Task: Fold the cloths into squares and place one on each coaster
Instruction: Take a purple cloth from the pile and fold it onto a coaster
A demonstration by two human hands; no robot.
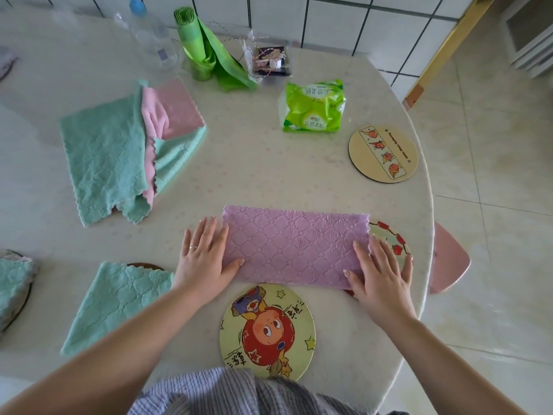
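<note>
You are pressing both flat, open hands on a purple cloth (294, 247), quilted in diamonds with scalloped edges and folded into a long band. Your left hand (206, 259) is lying at its left end, your right hand (378, 274) on its right end, which is overlapping a coaster (395, 239).

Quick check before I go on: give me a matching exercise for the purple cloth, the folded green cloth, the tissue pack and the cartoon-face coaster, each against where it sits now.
Things:
1. purple cloth
2. folded green cloth
3. tissue pack
4. cartoon-face coaster

Places:
A. bare, nearest the person, just below the purple cloth
B. flat under both hands, right end over a red-rimmed coaster
C. far side, beside the fruit-strip coaster
D. near left, on a dark-edged coaster

Pairs: 1-B, 2-D, 3-C, 4-A
</note>
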